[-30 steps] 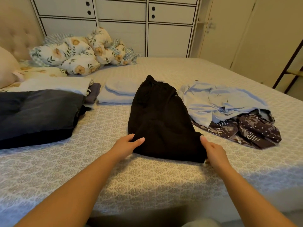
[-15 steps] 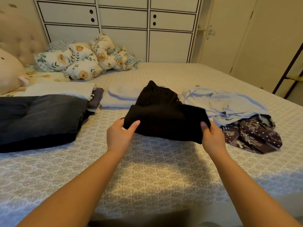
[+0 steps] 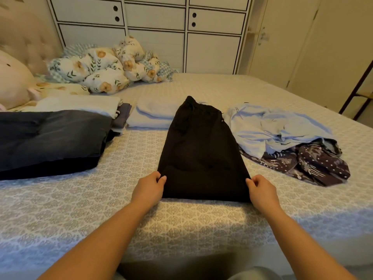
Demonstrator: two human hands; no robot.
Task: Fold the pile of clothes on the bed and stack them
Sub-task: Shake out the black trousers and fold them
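Pinching the near corners of the black garment, the left hand grips at 9 o'clock and the right hand at 3, fingers curled on cloth. It lies flat mid-bed, waistband far, seemingly part-folded. Done, I judge: dark jeans at 9, a white stack at 10, a pale fold at 11. Left: a blue shirt and patterned piece, crumpled at 2. The bed has a patterned cover; floral bedding and cabinets lie beyond.

Lifted black garment now lies flat again.
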